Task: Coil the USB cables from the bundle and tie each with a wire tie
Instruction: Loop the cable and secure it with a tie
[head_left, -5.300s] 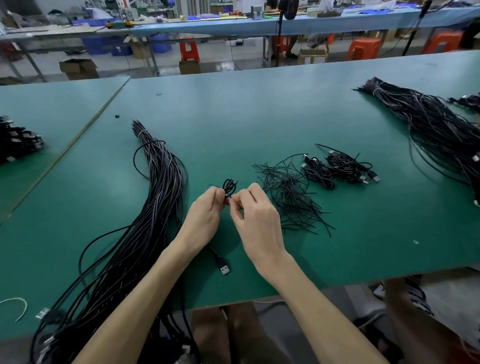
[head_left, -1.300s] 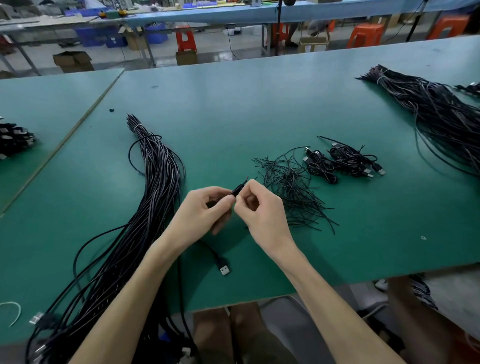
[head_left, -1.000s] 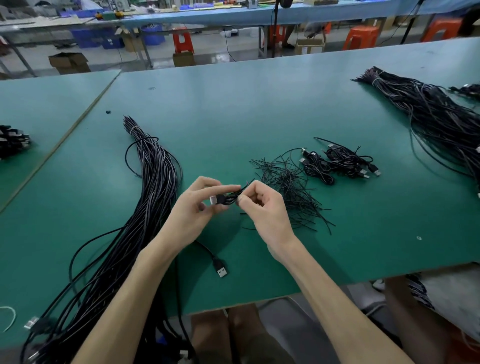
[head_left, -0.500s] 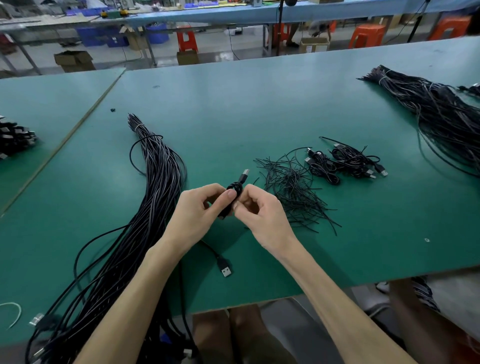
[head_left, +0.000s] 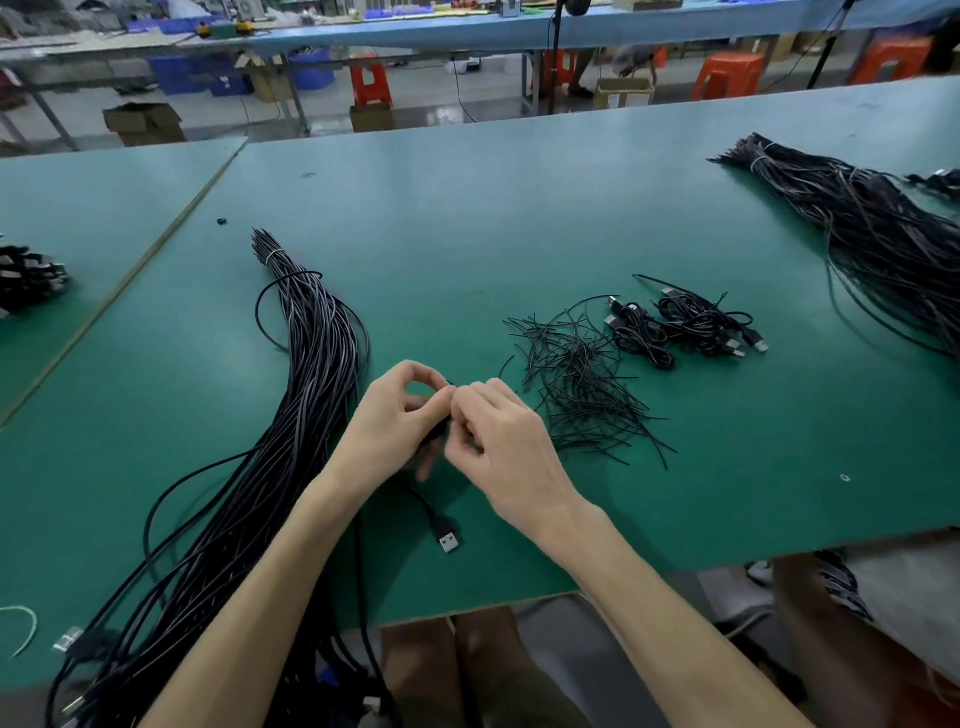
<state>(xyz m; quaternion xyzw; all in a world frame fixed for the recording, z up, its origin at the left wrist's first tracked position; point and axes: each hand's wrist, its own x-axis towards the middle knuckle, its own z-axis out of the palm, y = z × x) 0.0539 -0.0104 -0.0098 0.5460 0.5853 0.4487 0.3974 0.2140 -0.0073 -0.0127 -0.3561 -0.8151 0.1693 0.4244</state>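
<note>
Left hand (head_left: 395, 423) and right hand (head_left: 501, 447) pinch a coiled USB cable (head_left: 438, 431) | just left of wire-tie pile (head_left: 576, 387) | cable bundle (head_left: 306, 374) farther left

Nothing legible anywhere: no readable words, numbers, brands or signs on the green table (head_left: 519, 208) or the far cardboard boxes (head_left: 143, 123), all too blurred.

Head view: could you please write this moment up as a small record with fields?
Left hand: pinches the coiled cable, which is mostly hidden
Right hand: pinches the same coil from the other side
Free plug: lies on the table, nearer the person than the hands
Bundle: left of the hands, uncoiled
Wire ties: loose pile right of the hands
Finished coils: beyond the ties
Second bundle: far right
</note>
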